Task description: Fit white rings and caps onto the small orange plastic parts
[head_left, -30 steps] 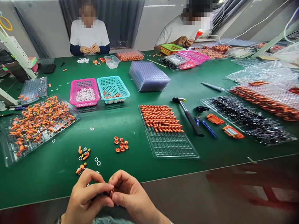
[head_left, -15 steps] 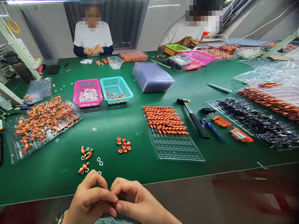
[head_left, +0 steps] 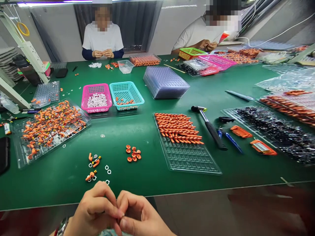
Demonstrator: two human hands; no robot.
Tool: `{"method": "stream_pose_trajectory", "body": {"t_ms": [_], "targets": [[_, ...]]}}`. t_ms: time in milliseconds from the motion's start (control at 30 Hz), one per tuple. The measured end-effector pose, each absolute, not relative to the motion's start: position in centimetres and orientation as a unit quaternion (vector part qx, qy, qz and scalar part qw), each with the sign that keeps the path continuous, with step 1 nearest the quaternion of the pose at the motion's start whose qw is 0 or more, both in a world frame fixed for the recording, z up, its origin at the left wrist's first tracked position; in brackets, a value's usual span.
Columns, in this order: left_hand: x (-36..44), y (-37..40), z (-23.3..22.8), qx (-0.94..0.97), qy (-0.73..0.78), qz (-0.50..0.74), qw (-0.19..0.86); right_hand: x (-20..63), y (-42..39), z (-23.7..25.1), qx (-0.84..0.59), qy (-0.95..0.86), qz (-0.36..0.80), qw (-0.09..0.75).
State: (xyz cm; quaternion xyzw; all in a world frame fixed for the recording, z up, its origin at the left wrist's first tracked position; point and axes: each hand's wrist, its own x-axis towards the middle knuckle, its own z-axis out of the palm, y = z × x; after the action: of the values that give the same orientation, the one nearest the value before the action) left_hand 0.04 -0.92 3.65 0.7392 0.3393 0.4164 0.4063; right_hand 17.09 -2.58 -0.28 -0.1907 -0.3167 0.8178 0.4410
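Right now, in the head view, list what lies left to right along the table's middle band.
Tray of loose orange parts → pile of orange caps → clear tray with orange rows → hammer → blue pen → tray of black parts.

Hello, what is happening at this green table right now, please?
A person's left hand and right hand are pinched together at the near edge of the green table; whatever small part is between the fingertips is hidden. Loose orange rings lie just ahead, and a clear tray is about half filled with orange pieces. Two other people work at the far side.
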Motion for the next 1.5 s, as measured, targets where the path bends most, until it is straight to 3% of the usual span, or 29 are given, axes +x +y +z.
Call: {"method": "stream_pose_trajectory", "body": {"t_ms": [200, 433, 767, 1500], "targets": [[-0.5, 0.7, 3.3, 0.663, 0.428, 0.441, 0.428, 18.4, -0.6, 0.6, -0.255, -0.368, 0.803, 0.393], [-0.5, 0.6, 2.7, 0.609, 0.462, 0.427, 0.483, 17.5, -0.9, -0.9, -0.269, -0.305, 0.811, 0.421], [-0.6, 0.1, 1.9, 0.374, 0.457, 0.393, 0.705, 16.6, -1.2, -1.5, -0.253, -0.186, 0.825, 0.47], [0.8, -0.6, 3.4, 0.377, 0.484, 0.39, 0.687, 16.3, -1.6, -1.4, -0.228, -0.203, 0.794, 0.525]]}}
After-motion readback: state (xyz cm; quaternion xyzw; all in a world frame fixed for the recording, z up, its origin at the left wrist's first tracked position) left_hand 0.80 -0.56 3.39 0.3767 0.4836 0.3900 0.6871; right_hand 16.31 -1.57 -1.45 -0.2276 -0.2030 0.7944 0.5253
